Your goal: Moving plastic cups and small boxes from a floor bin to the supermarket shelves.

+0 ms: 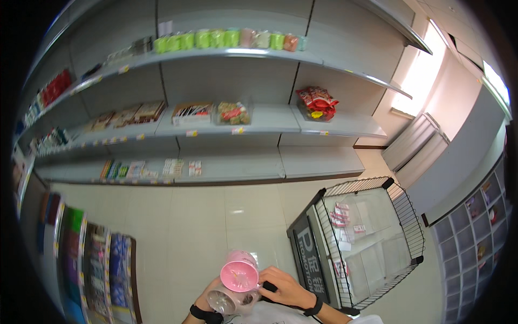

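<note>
In front of my body is a cluster of cups. A bright pink plastic cup (239,276) tilts its open mouth toward me, and another pink cup (242,256) is just beyond it. Below them are pale, wrapped cups (221,302), mouth toward me. My left hand (205,295) supports the cluster from the left, its fingers mostly hidden behind the cups. My right hand (288,286) pinches the right side of the bright pink cup, near what looks like its handle. Both wrists wear black bands.
A wire-rimmed promotion bin (317,259) with labels and clear panels stands close on my right. Ahead run grey store shelves (243,150); a row of wrapped green cups (202,39) lines the upper one. Another stocked rack (97,263) is at left, above the tiled floor (194,227).
</note>
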